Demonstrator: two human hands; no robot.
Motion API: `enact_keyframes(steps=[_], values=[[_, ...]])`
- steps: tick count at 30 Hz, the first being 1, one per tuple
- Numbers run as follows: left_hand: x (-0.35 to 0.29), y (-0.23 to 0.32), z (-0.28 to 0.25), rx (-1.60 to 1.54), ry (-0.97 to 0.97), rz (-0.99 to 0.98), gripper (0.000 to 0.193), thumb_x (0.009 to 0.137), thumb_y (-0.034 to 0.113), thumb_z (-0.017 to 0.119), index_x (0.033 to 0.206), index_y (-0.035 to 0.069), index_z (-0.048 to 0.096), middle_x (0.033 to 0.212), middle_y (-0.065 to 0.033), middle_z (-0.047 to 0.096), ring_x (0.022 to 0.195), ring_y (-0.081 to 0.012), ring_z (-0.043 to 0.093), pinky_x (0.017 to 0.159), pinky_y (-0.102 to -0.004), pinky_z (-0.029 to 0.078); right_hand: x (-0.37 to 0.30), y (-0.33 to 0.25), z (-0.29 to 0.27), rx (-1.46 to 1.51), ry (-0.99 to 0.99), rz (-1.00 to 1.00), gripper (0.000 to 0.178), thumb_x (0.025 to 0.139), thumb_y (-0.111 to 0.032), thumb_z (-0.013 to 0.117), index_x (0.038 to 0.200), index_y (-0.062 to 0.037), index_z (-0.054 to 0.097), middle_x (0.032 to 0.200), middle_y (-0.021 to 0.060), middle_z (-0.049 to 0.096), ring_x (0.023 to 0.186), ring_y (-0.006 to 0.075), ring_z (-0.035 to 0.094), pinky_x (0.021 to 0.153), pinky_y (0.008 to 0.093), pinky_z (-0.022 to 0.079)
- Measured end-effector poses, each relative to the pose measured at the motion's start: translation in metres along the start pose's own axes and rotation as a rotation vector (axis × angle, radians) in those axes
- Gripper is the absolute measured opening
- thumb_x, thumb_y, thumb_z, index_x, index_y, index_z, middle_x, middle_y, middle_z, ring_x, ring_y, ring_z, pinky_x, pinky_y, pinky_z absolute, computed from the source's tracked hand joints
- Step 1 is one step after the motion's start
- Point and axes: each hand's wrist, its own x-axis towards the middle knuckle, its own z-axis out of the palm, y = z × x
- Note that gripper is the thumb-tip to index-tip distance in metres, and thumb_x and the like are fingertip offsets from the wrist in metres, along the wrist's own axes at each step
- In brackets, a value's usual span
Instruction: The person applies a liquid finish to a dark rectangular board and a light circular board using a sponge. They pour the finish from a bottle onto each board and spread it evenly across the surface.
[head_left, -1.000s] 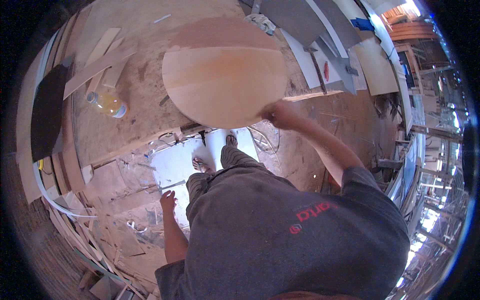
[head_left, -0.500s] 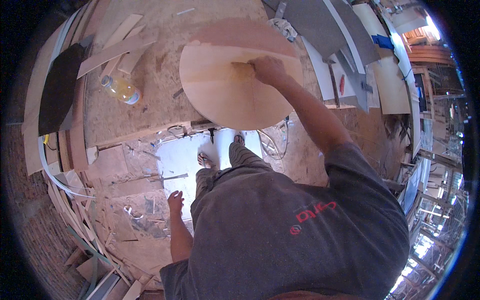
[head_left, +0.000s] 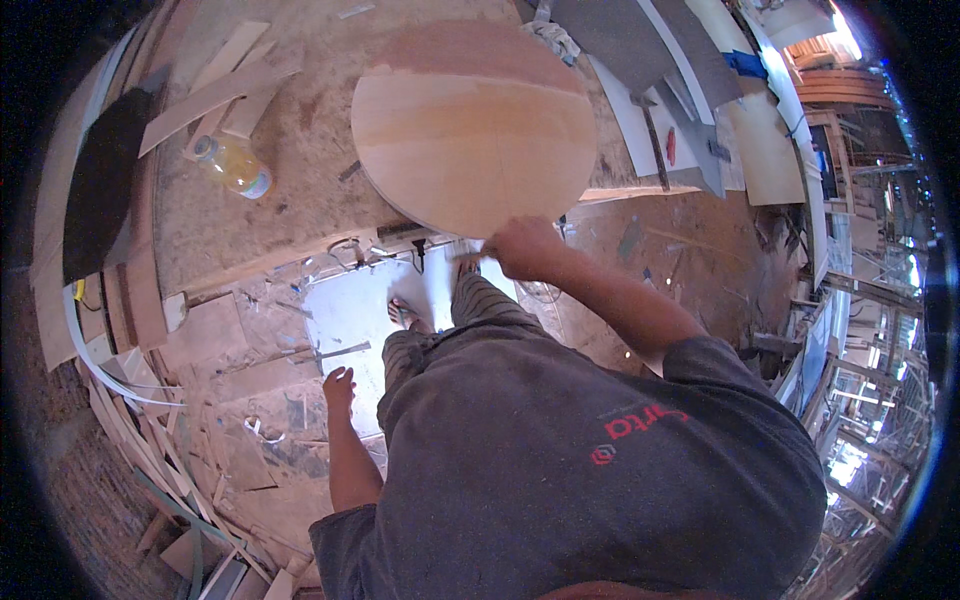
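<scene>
A round wooden board (head_left: 470, 150) lies on the workbench (head_left: 300, 140), its near edge jutting past the bench front. Most of its face is pale; a reddish-brown band covers the far part, and a damp-looking yellowish streak crosses below it. At the near rim is my right hand (head_left: 525, 248), fingers closed round a thin flat spreader (head_left: 468, 257) that is partly hidden and blurred. My left hand (head_left: 340, 390) hangs low over the floor at my side, fingers loosely bent and apart, holding nothing I can see.
A clear bottle of yellow liquid (head_left: 235, 167) stands left of the board, near loose wooden strips (head_left: 215, 105). Grey and white sheets (head_left: 630, 120) lie at the right, with a red-handled tool (head_left: 671, 146). Cables hang under the bench front; a white panel (head_left: 350, 310) lies on the littered floor.
My right hand has drawn the spreader from the middle of the board toward me, to its near rim. The left hand stays low at my side.
</scene>
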Motion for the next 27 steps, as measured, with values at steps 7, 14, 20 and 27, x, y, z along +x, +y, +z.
enact_keyframes(steps=[7, 14, 20, 27], values=[[-0.007, 0.031, -0.019, -0.052, 0.076, 0.121, 0.046, 0.093, 0.025, 0.074, 0.132, 0.004, 0.064, 0.097, -0.0108, 0.07, 0.075, -0.0179, 0.068, 0.052, -0.0299, 0.047, 0.069, 0.037, -0.033, 0.29, 0.571, 0.073, 0.031, 0.089, -0.012, 0.062, 0.117, -0.0167, 0.073, 0.115, 0.0086, 0.072, 0.105, 0.0352, 0.068, 0.09, 0.0486, 0.055], [-0.04, -0.001, 0.002, -0.15, 0.177, -0.015, 0.049, 0.092, 0.026, 0.076, 0.133, 0.004, 0.063, 0.098, -0.0108, 0.071, 0.077, -0.0189, 0.07, 0.053, -0.0307, 0.049, 0.128, 0.048, -0.056, -0.046, 0.301, -0.052, 0.033, 0.092, -0.014, 0.059, 0.124, -0.0159, 0.07, 0.128, 0.0073, 0.068, 0.115, 0.0321, 0.065, 0.097, 0.048, 0.053], [-0.057, -0.029, 0.034, -0.164, 0.083, -0.159, 0.048, 0.091, 0.027, 0.078, 0.132, 0.006, 0.064, 0.095, -0.0098, 0.072, 0.073, -0.0179, 0.07, 0.051, -0.0313, 0.048, 0.18, 0.091, -0.093, -0.006, 0.356, 0.117, 0.029, 0.091, -0.018, 0.061, 0.115, -0.0183, 0.077, 0.107, 0.0129, 0.074, 0.101, 0.0347, 0.071, 0.088, 0.0499, 0.057], [-0.028, -0.006, 0.011, -0.009, 0.001, -0.052, 0.048, 0.09, 0.029, 0.078, 0.13, 0.005, 0.065, 0.093, -0.0103, 0.072, 0.071, -0.0186, 0.07, 0.051, -0.0321, 0.048, 0.118, 0.017, -0.056, 0.076, 0.237, -0.019, 0.027, 0.084, -0.021, 0.066, 0.108, -0.0186, 0.079, 0.094, 0.0148, 0.076, 0.088, 0.037, 0.073, 0.081, 0.0504, 0.058]])
